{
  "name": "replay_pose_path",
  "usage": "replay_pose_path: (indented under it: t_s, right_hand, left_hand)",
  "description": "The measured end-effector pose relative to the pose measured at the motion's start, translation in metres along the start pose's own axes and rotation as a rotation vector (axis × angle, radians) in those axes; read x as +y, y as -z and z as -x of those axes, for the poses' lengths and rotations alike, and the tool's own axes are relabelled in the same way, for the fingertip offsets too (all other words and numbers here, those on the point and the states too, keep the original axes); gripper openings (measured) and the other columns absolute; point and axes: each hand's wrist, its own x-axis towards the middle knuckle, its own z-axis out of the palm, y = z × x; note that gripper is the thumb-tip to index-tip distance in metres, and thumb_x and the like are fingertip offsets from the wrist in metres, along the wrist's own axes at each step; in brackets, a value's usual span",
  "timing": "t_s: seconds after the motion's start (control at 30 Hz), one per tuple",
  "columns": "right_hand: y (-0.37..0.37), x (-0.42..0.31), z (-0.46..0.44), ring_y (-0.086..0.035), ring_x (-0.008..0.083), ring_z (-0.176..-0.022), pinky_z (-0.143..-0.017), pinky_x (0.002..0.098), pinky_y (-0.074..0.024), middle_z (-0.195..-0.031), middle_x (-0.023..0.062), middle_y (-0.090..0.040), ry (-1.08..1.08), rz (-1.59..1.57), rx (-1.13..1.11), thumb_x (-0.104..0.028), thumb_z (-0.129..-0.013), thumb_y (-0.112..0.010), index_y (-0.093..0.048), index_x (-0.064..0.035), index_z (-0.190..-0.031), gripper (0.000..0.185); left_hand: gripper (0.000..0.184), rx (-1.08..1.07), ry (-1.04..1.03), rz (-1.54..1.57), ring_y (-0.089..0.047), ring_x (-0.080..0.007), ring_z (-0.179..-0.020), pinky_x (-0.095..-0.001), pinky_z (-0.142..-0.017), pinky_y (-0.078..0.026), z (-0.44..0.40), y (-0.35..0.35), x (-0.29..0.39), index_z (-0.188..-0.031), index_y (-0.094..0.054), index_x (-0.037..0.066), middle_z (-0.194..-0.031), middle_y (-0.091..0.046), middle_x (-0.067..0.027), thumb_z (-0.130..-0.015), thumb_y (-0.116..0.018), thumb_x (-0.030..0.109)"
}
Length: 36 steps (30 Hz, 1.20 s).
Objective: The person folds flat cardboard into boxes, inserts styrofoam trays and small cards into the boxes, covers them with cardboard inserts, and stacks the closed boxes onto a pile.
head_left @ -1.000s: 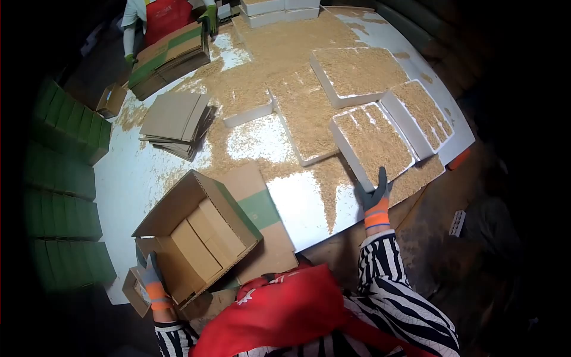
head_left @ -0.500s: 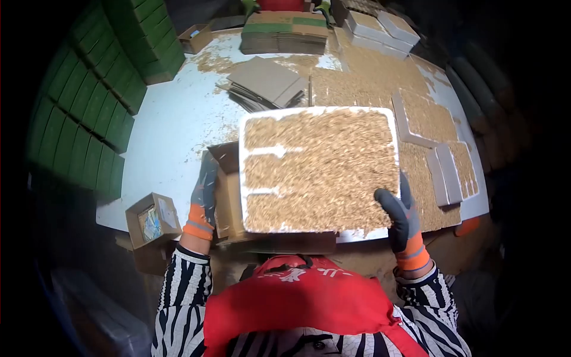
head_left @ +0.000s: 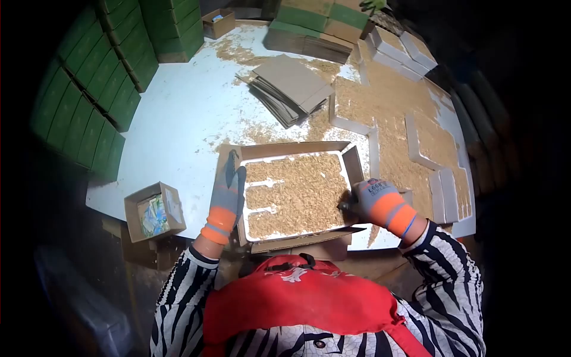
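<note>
A white tray (head_left: 297,199) filled with tan, sawdust-like flakes sits within the opening of a cardboard box (head_left: 285,150), whose flaps stand around it. My left hand (head_left: 228,190), in a grey and orange glove, lies along the left side of box and tray with its fingers stretched out. At the right rim, my right hand (head_left: 377,199) is closed on the tray's edge, thumb over the flakes. Its other fingers are partly hidden. How deep the tray sits in the box I cannot tell.
A small box with printed packets (head_left: 153,214) stands at left. Flat cardboard sheets (head_left: 291,86) lie ahead. Green boxes (head_left: 89,101) are stacked far left. Loose flakes (head_left: 395,107) and more trays (head_left: 437,140) cover the right side. Another person's gloved hand (head_left: 373,6) shows at the top.
The tray has come down from above into the cardboard box. My left hand now lies flatter along the left side; my right hand has moved with the tray and turned over its edge.
</note>
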Motion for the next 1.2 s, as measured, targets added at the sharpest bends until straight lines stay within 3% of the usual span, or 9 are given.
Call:
replay_pose_path:
  t_s: [0.1, 0.17, 0.23, 0.33, 0.4, 0.5, 0.67, 1.03, 1.2]
  right_hand:
    - [0.056, 0.008, -0.027, -0.065, 0.035, -0.077, -0.07, 0.0412, -0.0505, -0.08, 0.0176, -0.067, 0.215, -0.095, 0.124, -0.044, -0.082, -0.064, -0.068, -0.0068, -0.085, 0.037]
    - [0.091, 0.019, -0.081, -0.063, 0.0163, -0.067, -0.063, 0.0307, -0.0496, -0.075, 0.0105, -0.067, 0.272, -0.522, 0.285, -0.028, -0.083, -0.068, -0.068, -0.0056, -0.095, 0.025]
    - [0.091, 0.042, -0.185, -0.064, 0.0147, -0.078, -0.071, 0.0284, -0.0514, -0.086, 0.0125, -0.068, 0.365, -0.668, 0.426, -0.026, -0.082, -0.071, -0.064, -0.0034, -0.107, 0.034]
    - [0.059, 0.065, -0.356, -0.037, 0.0365, -0.131, -0.108, 0.0423, -0.0304, -0.138, 0.0232, -0.043, 0.4, -0.19, 0.658, -0.053, -0.079, -0.065, -0.044, -0.0043, -0.135, 0.077]
    - [0.029, 0.065, -0.434, -0.02, 0.039, -0.138, -0.113, 0.0435, -0.0159, -0.149, 0.0215, -0.025, 0.092, 0.181, 0.569, -0.071, -0.073, -0.056, -0.028, -0.0005, -0.143, 0.103]
    - [0.026, 0.022, -0.397, -0.037, 0.0379, -0.127, -0.103, 0.0442, -0.0333, -0.137, 0.0214, -0.041, 0.019, 0.303, 0.577, -0.046, -0.08, -0.061, -0.037, 0.0007, -0.136, 0.077]
    - [-0.005, 0.054, -0.414, -0.049, 0.0372, -0.116, -0.096, 0.0413, -0.042, -0.13, 0.0218, -0.048, 0.281, 0.329, 0.687, -0.019, -0.083, -0.057, -0.04, -0.0002, -0.133, 0.056]
    - [0.069, 0.047, -0.248, -0.052, 0.0382, -0.112, -0.098, 0.0387, -0.0414, -0.124, 0.0197, -0.055, 0.523, -0.141, 0.617, -0.011, -0.093, -0.05, -0.052, -0.0105, -0.129, 0.036]
    - [0.049, 0.073, -0.208, -0.056, 0.0142, -0.104, -0.091, 0.0281, -0.0442, -0.116, 0.0114, -0.061, 0.348, -0.662, 0.638, -0.014, -0.097, -0.051, -0.051, 0.0047, -0.125, 0.034]
  left_hand:
    - [0.053, 0.056, -0.177, -0.346, -0.045, -0.0266, -0.123, -0.0342, -0.103, -0.035, 0.004, -0.007, -0.001, -0.139, -0.037, -0.001, -0.132, -0.048, -0.0203, -0.096, -0.052, 0.026]
    - [0.048, 0.095, -0.133, -0.251, -0.044, -0.0265, -0.123, -0.0362, -0.104, -0.034, 0.01, -0.011, 0.01, -0.137, -0.038, -0.003, -0.13, -0.049, -0.0199, -0.097, -0.048, 0.022]
    - [0.042, 0.087, -0.17, -0.075, -0.048, -0.0253, -0.118, -0.0343, -0.101, -0.037, 0.006, 0.012, -0.018, -0.131, -0.043, -0.003, -0.125, -0.052, -0.0187, -0.095, -0.049, 0.019]
    - [0.029, 0.458, -0.228, -0.551, -0.059, -0.0256, -0.103, -0.0312, -0.092, -0.045, -0.009, 0.049, 0.016, -0.117, -0.058, -0.002, -0.11, -0.061, -0.0163, -0.093, -0.05, 0.012]
    - [0.028, 0.721, -0.155, -0.76, -0.059, -0.029, -0.1, -0.0333, -0.09, -0.046, -0.005, 0.107, -0.025, -0.114, -0.06, 0.0, -0.105, -0.062, -0.0164, -0.089, -0.054, 0.011]
    - [0.029, 0.943, 0.03, -1.085, -0.058, -0.0329, -0.102, -0.0373, -0.09, -0.046, 0.017, 0.181, -0.053, -0.111, -0.062, 0.003, -0.107, -0.062, -0.0165, -0.083, -0.059, 0.01]
    - [0.044, 0.535, 0.703, -1.237, -0.059, -0.0312, -0.105, -0.0384, -0.09, -0.046, 0.004, 0.217, -0.072, -0.106, -0.066, 0.009, -0.108, -0.064, -0.015, -0.075, -0.065, 0.041]
    - [0.032, 0.605, 0.617, -1.121, -0.061, -0.0339, -0.1, -0.0423, -0.084, -0.048, 0.0, 0.266, -0.119, -0.1, -0.065, 0.01, -0.106, -0.065, -0.0149, -0.076, -0.066, 0.031]
    - [0.035, 0.796, 0.395, -1.105, -0.061, -0.0361, -0.095, -0.0403, -0.084, -0.049, 0.007, 0.276, -0.135, -0.107, -0.063, 0.008, -0.104, -0.065, -0.0161, -0.075, -0.067, 0.02]
